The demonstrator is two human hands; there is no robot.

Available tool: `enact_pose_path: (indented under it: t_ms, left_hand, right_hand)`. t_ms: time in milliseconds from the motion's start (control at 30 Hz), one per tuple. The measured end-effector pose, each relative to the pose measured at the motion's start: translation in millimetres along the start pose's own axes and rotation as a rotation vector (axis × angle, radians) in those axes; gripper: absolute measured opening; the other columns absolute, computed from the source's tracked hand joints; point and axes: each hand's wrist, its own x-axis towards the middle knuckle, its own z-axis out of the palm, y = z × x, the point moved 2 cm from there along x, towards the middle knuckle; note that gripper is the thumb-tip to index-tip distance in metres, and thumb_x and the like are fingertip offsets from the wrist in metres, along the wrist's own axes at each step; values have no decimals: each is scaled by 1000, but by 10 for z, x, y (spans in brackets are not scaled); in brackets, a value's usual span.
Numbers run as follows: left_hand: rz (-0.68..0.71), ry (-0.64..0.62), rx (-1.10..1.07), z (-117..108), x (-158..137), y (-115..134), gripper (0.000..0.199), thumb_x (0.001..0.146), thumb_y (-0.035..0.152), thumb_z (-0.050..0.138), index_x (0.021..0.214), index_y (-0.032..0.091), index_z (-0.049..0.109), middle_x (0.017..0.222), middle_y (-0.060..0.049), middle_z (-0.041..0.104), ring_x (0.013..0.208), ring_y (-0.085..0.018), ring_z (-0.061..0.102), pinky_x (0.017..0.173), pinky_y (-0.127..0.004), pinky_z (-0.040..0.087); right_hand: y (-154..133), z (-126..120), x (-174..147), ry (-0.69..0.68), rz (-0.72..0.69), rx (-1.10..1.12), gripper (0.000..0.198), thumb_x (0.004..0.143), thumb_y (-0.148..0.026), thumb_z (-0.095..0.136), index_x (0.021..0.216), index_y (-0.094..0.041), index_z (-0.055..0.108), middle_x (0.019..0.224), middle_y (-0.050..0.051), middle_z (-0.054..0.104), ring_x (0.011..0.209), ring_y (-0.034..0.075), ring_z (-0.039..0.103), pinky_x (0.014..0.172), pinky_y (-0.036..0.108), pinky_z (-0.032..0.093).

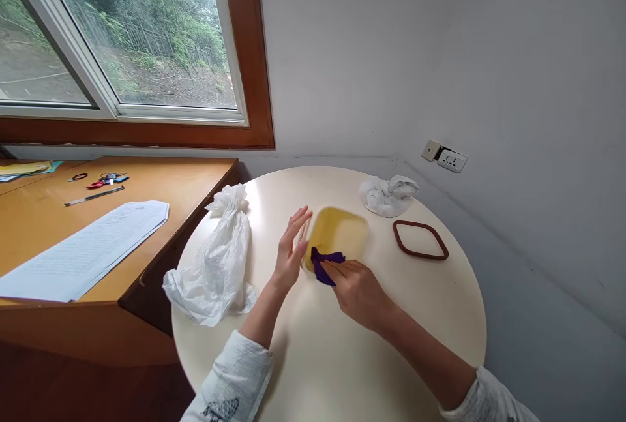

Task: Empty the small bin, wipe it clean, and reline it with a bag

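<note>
A shallow yellowish see-through tray or box [345,229] with rounded corners sits mid-table, somewhat blurred. My right hand [359,291] pinches a dark purple cloth [328,267] and presses it on the front left corner of this piece. Along its left side stands my left hand [292,252], fingers stretched out and thumb apart, at or against the edge. A pale ribbed strip shows between thumb and fingers there; I cannot tell what it is. Right of the tray lies a brown-red rounded rectangular ring [420,255], like a rim or seal.
The round cream table [391,357] also bears a crumpled white plastic bag [218,265] at left and a knotted one [388,195] at back right. A wooden desk [195,177] at left holds papers [92,249], a pen [94,196] and keys [110,179]. Walls stand behind and right.
</note>
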Motion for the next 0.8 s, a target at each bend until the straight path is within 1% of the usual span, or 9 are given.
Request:
enact_pose_path:
  t_ms: [67, 167, 333, 400, 533, 600, 633, 700, 800]
  left_hand:
    - [9, -16, 10, 13, -6, -5, 51, 84, 50, 39, 127, 23, 45, 137, -6, 42, 132, -27, 27, 109, -49, 15]
    - [9, 7, 15, -4, -8, -5, 54, 83, 50, 39, 129, 22, 44, 137, -7, 42, 130, -28, 30, 108, -48, 20]
    - [-44, 61, 4, -58, -8, 16, 53, 84, 50, 34, 125, 20, 48, 133, -7, 46, 127, -28, 36, 104, -45, 28]
    - [-2, 84, 37, -68, -8, 38, 51, 83, 50, 34, 121, 20, 53, 129, -7, 50, 124, -29, 40, 104, -46, 28]
    - [139, 130, 197, -95, -9, 75, 50, 80, 52, 38, 114, 21, 57, 121, -8, 56, 119, -29, 45, 105, -48, 25]
    - [157, 121, 243, -111, -6, 74, 51, 80, 52, 36, 115, 21, 57, 120, -7, 57, 117, -29, 47, 105, -49, 23]
    - [155, 107, 236, -116, -1, 71, 51, 81, 52, 35, 114, 21, 57, 119, -7, 58, 115, -28, 48, 105, -49, 24]
    - [148, 62, 178, -115, 13, 66, 49, 81, 49, 34, 112, 20, 58, 116, -8, 60, 111, -28, 52, 100, -47, 30]
    - [157, -8, 97, -78, 44, 76, 46, 81, 45, 36, 110, 19, 60, 112, -10, 62, 106, -28, 54, 92, -45, 40]
  right_hand:
    - [-12, -42, 70, 17, 63, 39, 36, 77, -7, 41, 110, -11, 57, 91, 9, 68, 76, 18, 62, 69, 30, 45]
    - [-69, -73, 155, 47, 90, 71, 31, 80, -10, 41, 106, -14, 58, 78, 6, 68, 68, 17, 60, 64, 29, 41]
    - [-183, -31, 186, 141, 81, 94, 26, 83, -12, 40, 101, -13, 59, 72, 6, 66, 65, 17, 59, 61, 29, 37]
    - [-223, 2, 178, 182, 98, 128, 24, 84, -14, 40, 101, -13, 58, 71, 6, 65, 65, 17, 59, 61, 28, 37]
    - [-310, 59, 190, 267, 173, 231, 21, 84, -17, 43, 99, -14, 58, 71, 7, 66, 64, 17, 59, 60, 28, 39]
    - [-354, 63, 211, 295, 194, 286, 20, 84, -19, 44, 98, -15, 58, 74, 7, 67, 66, 17, 60, 63, 28, 41]
    - [-373, 54, 220, 300, 196, 316, 20, 85, -21, 44, 98, -15, 58, 77, 7, 68, 67, 17, 60, 64, 28, 41]
    - [-399, 11, 222, 284, 199, 369, 20, 87, -23, 43, 98, -16, 58, 80, 7, 68, 70, 17, 60, 67, 27, 42]
    - [-396, -98, 169, 169, 226, 409, 20, 88, -22, 39, 94, -16, 57, 76, 5, 66, 67, 15, 58, 64, 26, 42]
